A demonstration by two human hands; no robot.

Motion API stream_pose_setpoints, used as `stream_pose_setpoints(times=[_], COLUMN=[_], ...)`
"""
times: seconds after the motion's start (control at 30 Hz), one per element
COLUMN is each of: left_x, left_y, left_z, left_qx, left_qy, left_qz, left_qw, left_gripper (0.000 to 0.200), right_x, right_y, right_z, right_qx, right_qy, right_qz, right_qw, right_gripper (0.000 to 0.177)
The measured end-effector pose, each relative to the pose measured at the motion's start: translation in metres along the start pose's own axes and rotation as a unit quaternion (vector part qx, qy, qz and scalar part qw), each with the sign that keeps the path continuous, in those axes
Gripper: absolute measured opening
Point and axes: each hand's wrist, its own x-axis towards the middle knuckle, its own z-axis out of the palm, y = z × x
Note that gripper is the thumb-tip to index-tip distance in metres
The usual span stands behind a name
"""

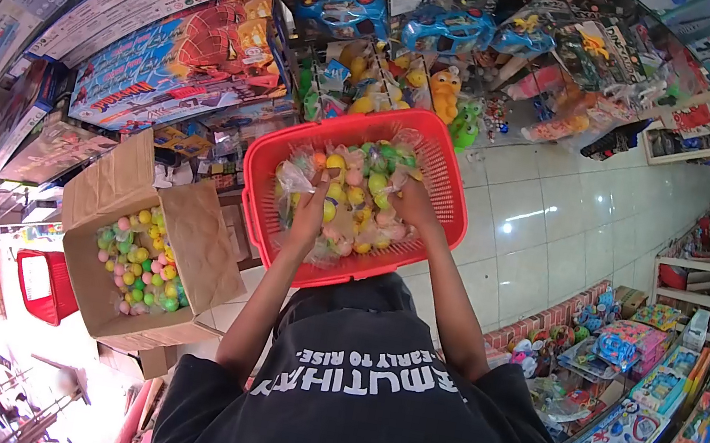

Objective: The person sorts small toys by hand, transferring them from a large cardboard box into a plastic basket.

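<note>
A red plastic basket [455, 203] rests at my lap, filled with small yellow, green, pink and orange balls [356, 195] in clear plastic bags. My left hand [310, 210] reaches into its left side, fingers closed on the clear plastic among the balls. On the right side of the basket, my right hand [414, 205] has its fingers down in the bagged balls, closed on something that I cannot make out. To the left, an open cardboard box [204, 254] holds many loose balls of the same colours.
Boxed toys [186, 52] are stacked at the upper left. Packaged toys [449, 26] hang beyond the basket. Shelves of toys [620, 435] line the right side, past a tiled floor [551, 226]. Another red basket [48, 288] stands at the lower left.
</note>
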Motion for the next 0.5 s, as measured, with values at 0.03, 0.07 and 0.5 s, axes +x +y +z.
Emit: stream_pose_setpoints(times=[0.03, 0.07, 0.5], left_x=[0.002, 0.003, 0.016], left_y=[0.002, 0.004, -0.008], left_z=[-0.001, -0.001, 0.004], left_qx=[0.001, -0.021, -0.047], left_qy=[0.004, -0.003, -0.030], left_qz=[-0.001, -0.019, 0.004], left_qw=[1.000, 1.000, 0.998], left_gripper=[0.042, 0.041, 0.033], right_x=[0.003, 0.004, 0.028], right_y=[0.016, 0.028, 0.031], right_z=[0.012, 0.022, 0.027], right_qx=[-0.042, -0.085, -0.114], right_qy=[-0.049, -0.097, -0.275], right_qz=[0.050, 0.101, 0.163], right_qw=[0.997, 0.987, 0.941], right_gripper=[0.028, 0.029, 0.038])
